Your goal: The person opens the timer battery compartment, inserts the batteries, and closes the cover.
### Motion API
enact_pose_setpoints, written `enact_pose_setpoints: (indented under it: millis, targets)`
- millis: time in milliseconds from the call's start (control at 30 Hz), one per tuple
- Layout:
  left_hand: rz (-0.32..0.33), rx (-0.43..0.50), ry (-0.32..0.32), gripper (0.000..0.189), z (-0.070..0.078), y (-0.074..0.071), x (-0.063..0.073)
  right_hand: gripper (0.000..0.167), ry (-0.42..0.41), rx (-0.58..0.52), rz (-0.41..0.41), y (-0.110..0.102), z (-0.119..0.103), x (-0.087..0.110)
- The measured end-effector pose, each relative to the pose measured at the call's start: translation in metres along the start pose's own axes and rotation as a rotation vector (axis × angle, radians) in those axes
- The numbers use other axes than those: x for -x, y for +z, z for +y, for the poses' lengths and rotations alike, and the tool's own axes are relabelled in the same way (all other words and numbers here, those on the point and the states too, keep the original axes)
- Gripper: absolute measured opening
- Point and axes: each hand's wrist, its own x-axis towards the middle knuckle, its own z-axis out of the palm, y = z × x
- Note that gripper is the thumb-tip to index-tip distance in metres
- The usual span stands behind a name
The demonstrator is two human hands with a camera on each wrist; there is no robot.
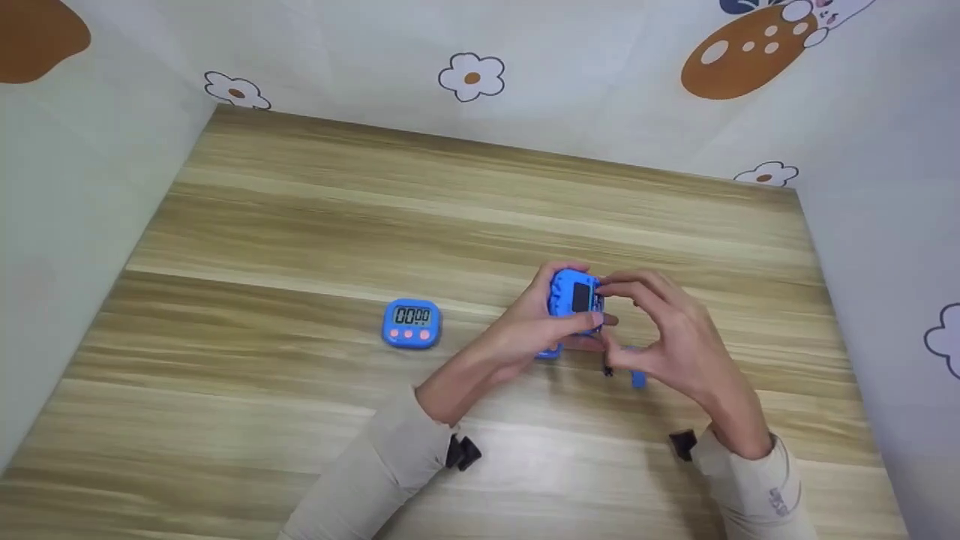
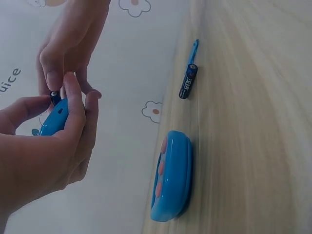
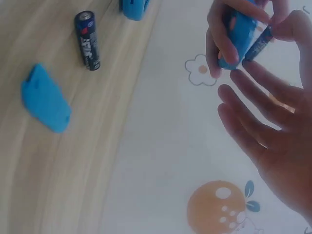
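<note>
My left hand (image 1: 525, 330) grips a blue digital timer (image 1: 566, 296) above the table, its back with a dark rectangle facing up. The right hand (image 1: 675, 337) is at the timer's right edge. Between the right thumb and a fingertip is a dark blue battery (image 3: 258, 45), against the timer's edge; how far it sits in the timer I cannot tell. Below the hands, a second battery (image 3: 87, 41) lies on the table beside a small blue plastic cover (image 3: 46, 100). Another blue timer (image 1: 550, 352) is mostly hidden under the left hand.
A blue timer (image 1: 411, 324) with pink buttons and a lit-up-looking "00 00" display lies face up left of the hands. The wood-grain table (image 1: 300, 225) is bounded by pale patterned walls (image 1: 360, 75) at the back and both sides.
</note>
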Motion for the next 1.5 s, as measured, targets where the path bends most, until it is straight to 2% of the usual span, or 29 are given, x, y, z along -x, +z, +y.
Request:
enact_pose_setpoints:
  millis: [100,200,300,467,667,833,1100,1200,1300,1400,1500]
  targets:
    - [0.024,-0.062,0.003,0.062,0.004,-0.001,0.001,0.046,-0.032,0.033,0.013,0.001,-0.003,-0.004]
    - [0.037,-0.085,0.019,0.064,0.008,-0.002,0.001,0.046,-0.003,0.002,0.008,0.0,-0.004,-0.008]
    - [0.016,-0.042,0.055,0.068,0.012,-0.004,0.002,0.048,0.057,-0.068,-0.005,-0.001,-0.006,-0.012]
    - [-0.038,0.005,0.149,0.067,0.018,-0.007,0.004,0.053,0.14,-0.188,-0.021,-0.004,-0.011,-0.021]
    - [-0.076,0.017,0.196,0.063,0.021,-0.007,0.005,0.049,0.18,-0.275,-0.01,-0.016,-0.035,-0.03]
    - [-0.03,-0.007,0.194,0.066,0.02,-0.007,0.004,0.048,0.202,-0.284,0.004,-0.014,-0.042,-0.032]
    - [0.078,-0.042,0.147,0.066,0.016,-0.007,0.004,0.055,0.227,-0.316,-0.035,0.002,-0.017,-0.021]
    - [0.091,-0.01,0.144,0.065,0.016,-0.007,0.005,0.054,0.243,-0.283,-0.052,-0.001,-0.015,-0.016]
    - [0.073,0.024,0.151,0.065,0.019,-0.009,0.005,0.049,0.272,-0.179,-0.085,-0.009,-0.005,-0.002]
    - [0.038,0.045,0.143,0.064,0.022,-0.011,0.005,0.043,0.309,-0.071,-0.158,-0.016,0.009,0.018]
    - [0.012,0.045,0.113,0.067,0.024,-0.011,0.006,0.043,0.347,-0.002,-0.265,-0.018,0.022,0.039]
